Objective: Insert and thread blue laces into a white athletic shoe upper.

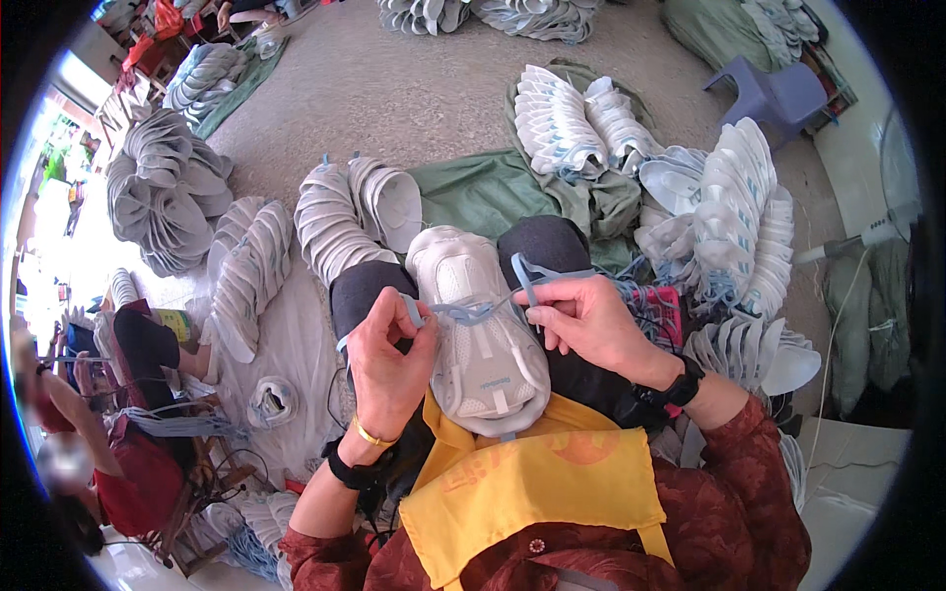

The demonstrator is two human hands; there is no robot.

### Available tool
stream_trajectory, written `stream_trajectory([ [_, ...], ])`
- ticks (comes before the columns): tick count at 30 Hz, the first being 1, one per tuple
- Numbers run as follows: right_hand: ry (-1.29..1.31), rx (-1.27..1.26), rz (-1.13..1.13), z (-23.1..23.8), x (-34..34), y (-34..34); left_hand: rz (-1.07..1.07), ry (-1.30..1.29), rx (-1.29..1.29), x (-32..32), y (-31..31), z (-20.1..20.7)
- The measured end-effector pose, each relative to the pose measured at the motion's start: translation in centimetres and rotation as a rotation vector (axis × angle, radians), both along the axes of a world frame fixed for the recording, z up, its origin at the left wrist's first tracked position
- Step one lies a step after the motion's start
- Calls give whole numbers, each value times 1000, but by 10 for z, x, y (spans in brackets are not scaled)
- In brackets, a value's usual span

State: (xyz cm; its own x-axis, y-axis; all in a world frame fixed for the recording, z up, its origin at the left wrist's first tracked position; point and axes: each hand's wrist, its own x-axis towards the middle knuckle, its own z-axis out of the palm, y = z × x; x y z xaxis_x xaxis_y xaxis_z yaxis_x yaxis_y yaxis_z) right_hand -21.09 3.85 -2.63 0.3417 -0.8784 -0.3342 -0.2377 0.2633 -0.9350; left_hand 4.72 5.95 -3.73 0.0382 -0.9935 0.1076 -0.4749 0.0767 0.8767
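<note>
A white shoe upper (483,379) lies across my lap, between my dark-clad knees and over the yellow apron (532,492). A light blue shoelace (471,313) crosses its middle. At the shoe's left edge, my left hand (387,345) pinches one part of the lace between thumb and forefinger. On the other side my right hand (581,317) has its fingers closed on the other part, which loops up above the knuckles. Both hands sit just over the shoe, with the lace running between them.
Stacks of white uppers stand at the left (345,222), the right (739,217) and beyond my knees (562,123). Green cloth (483,192) lies on the floor ahead. A purple stool (774,94) is at the far right. Another person in red (138,478) sits at the lower left.
</note>
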Motion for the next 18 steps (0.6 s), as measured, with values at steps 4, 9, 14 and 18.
stream_trajectory([
  [4, -70, -29, -35, -4, 7, -2, 37, 29, -91, -9, 2, -1],
  [9, -105, -67, -55, -12, 12, -7, 20, -4, -134, -10, 4, 1],
  [14, -130, -103, -79, -10, 14, -10, -9, 103, 95, 2, 2, -7],
  [18, -142, -73, -100, -11, 15, -11, -37, 276, 109, 5, 1, -15],
])
